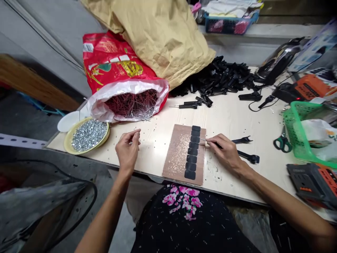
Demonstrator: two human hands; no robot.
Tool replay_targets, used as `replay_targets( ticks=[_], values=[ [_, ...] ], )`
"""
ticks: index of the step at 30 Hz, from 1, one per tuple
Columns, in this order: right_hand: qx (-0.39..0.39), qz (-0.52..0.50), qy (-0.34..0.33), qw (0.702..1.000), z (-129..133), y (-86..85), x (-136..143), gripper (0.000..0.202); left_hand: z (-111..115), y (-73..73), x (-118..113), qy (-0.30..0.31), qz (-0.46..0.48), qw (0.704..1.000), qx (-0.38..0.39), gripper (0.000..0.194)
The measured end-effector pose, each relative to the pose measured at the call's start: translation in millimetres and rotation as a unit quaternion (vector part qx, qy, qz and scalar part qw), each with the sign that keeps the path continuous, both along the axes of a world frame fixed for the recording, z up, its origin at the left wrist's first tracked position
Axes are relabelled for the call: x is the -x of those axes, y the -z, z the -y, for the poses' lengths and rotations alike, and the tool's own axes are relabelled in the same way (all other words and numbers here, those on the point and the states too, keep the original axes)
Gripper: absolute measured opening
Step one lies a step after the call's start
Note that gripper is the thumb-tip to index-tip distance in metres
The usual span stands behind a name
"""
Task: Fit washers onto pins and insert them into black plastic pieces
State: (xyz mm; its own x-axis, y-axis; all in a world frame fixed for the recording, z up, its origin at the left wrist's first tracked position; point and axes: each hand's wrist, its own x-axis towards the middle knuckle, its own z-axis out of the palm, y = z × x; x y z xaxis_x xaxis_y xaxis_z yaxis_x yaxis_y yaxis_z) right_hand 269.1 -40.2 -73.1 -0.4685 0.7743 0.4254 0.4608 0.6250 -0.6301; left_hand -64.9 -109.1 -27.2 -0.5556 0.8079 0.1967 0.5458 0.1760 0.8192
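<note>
My left hand (pixel 128 149) is held above the table's front edge, right of a yellow bowl (pixel 105 138) of small silvery pieces. Its fingers are curled together, and tiny bits seem to show between them. My right hand (pixel 223 149) pinches a thin tool (pixel 204 140) whose metal tip points left at a column of black rounded pads (pixel 192 151). The pads lie along the right part of a brown board (pixel 172 154), which is strewn with small pale specks. Two black forked pieces (pixel 247 156) stick out on the table beyond my right hand.
Behind my left hand a red bag (pixel 110 66) of long pins lies open. Farther back are brown paper (pixel 168 38) and a heap of black parts (pixel 226 77). Scissors (pixel 282 142), a green basket (pixel 300 140) and a dark orange-marked case (pixel 310 182) stand at right.
</note>
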Motion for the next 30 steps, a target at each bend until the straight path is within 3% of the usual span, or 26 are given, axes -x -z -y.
replay_targets(
  ticks=[4,7,9,11,14,16,19,23,26,30],
  values=[
    [-0.019,0.000,0.013,1.000,1,-5.8,-2,0.016,48,-26.0,5,0.068,-0.005,0.996,0.056,0.027],
    [-0.038,0.006,0.026,0.999,3,-11.0,-4,0.015,83,-27.1,9,0.220,0.037,0.957,0.188,0.023],
    [-0.044,0.010,0.041,0.998,5,-13.5,-6,0.014,105,-5.9,13,0.317,0.052,0.906,0.274,0.024],
    [-0.045,0.014,0.064,0.997,9,-14.5,-8,0.014,126,29.0,14,0.349,0.041,0.885,0.305,0.028],
    [-0.045,0.019,0.085,0.995,16,-14.4,-10,0.014,155,76.3,9,0.316,-0.017,0.912,0.262,0.031],
    [-0.042,0.025,0.083,0.995,18,-14.3,-9,0.015,167,85.3,4,0.245,-0.073,0.943,0.212,0.031],
    [-0.037,0.032,0.072,0.996,18,-15.3,-3,0.015,160,64.6,2,0.175,-0.127,0.970,0.109,0.022],
    [-0.046,0.016,0.052,0.997,11,-21.1,13,0.015,117,31.2,23,0.089,-0.213,0.973,0.015,0.020],
    [-0.047,0.001,0.019,0.999,9,-27.7,23,0.015,87,32.5,50,0.047,-0.257,0.964,0.044,0.022],
    [-0.042,-0.006,-0.003,0.999,13,-32.0,26,0.017,78,52.5,73,0.044,-0.283,0.954,0.091,0.026]
  ],
)
